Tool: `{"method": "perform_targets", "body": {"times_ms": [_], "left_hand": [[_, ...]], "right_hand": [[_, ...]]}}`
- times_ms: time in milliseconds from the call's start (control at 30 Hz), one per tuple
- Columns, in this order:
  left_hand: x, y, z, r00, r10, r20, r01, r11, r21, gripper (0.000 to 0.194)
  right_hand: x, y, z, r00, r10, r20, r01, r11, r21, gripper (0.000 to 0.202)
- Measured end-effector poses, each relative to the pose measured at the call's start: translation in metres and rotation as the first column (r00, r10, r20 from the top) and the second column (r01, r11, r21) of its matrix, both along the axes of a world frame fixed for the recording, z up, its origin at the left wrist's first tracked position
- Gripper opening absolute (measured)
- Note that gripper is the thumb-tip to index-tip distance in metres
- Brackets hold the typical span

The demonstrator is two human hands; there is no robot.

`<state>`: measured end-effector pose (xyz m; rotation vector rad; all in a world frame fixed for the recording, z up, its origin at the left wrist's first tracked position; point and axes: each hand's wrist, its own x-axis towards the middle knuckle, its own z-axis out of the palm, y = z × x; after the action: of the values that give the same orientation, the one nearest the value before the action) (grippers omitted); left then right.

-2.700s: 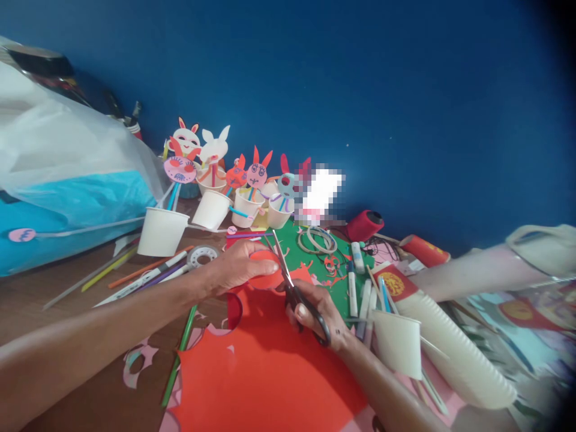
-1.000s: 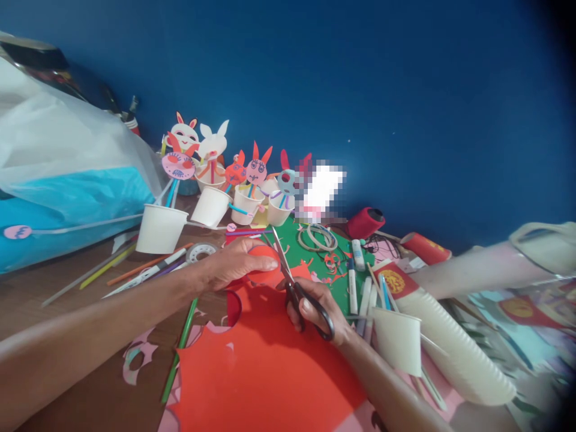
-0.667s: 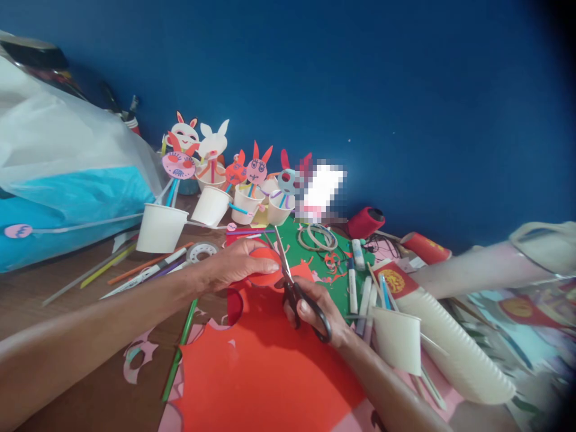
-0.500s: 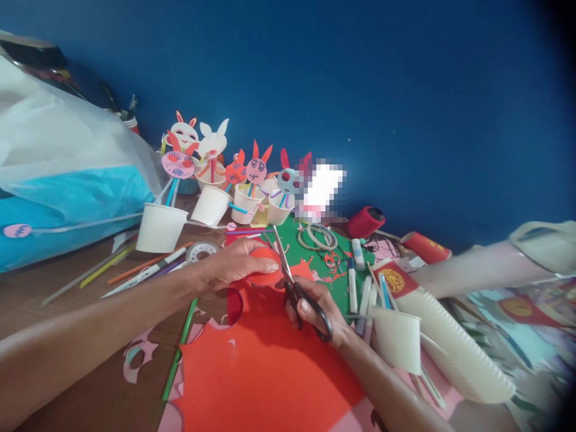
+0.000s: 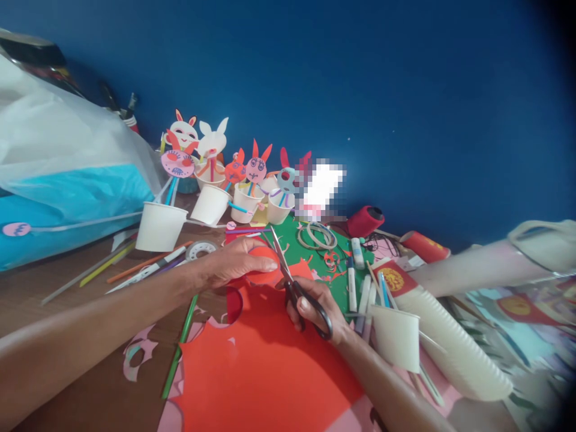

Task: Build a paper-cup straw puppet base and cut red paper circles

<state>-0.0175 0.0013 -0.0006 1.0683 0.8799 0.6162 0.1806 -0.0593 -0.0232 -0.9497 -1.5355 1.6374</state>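
My left hand point(image 5: 243, 262) pinches a rounded piece of orange paper point(image 5: 264, 258), its thumb lying on top. In my right hand point(image 5: 310, 303) are black-handled scissors point(image 5: 284, 258), fingers through the loops. The blades stand a little apart and point away from me, at the right edge of the orange piece. Whether they touch the paper I cannot tell. Below both hands spreads a large orange sheet point(image 5: 265, 372) with curved cut-outs along its left and upper edges. Pink paper shows under its rim.
Behind my hands stand several white paper cups point(image 5: 161, 228) with paper rabbit faces point(image 5: 178, 162). A tape roll point(image 5: 201, 251) lies left. On the right are markers point(image 5: 351, 285), a cup holding sticks point(image 5: 396, 339) and a long cup stack point(image 5: 454, 342). A plastic bag point(image 5: 67, 180) bulges at far left.
The scissors' blade tips have shifted very slightly left and the orange piece has tilted a little in my left hand. Otherwise the hands keep nearly the same place.
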Motion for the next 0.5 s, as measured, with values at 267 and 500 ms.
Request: {"method": "perform_targets", "body": {"times_ms": [267, 500], "left_hand": [[-0.0007, 0.0009, -0.0005, 1.000, 0.000, -0.031, 0.000, 1.000, -0.010, 0.011], [-0.0027, 0.0014, 0.0044, 0.998, -0.059, 0.002, 0.059, 0.998, -0.027, 0.004]], "right_hand": [[0.0003, -0.0005, -0.0028, 1.000, 0.009, -0.006, -0.009, 1.000, 0.016, 0.047], [0.0016, 0.0021, -0.0037, 0.999, 0.032, 0.030, -0.032, 0.999, 0.024, 0.050]]}}
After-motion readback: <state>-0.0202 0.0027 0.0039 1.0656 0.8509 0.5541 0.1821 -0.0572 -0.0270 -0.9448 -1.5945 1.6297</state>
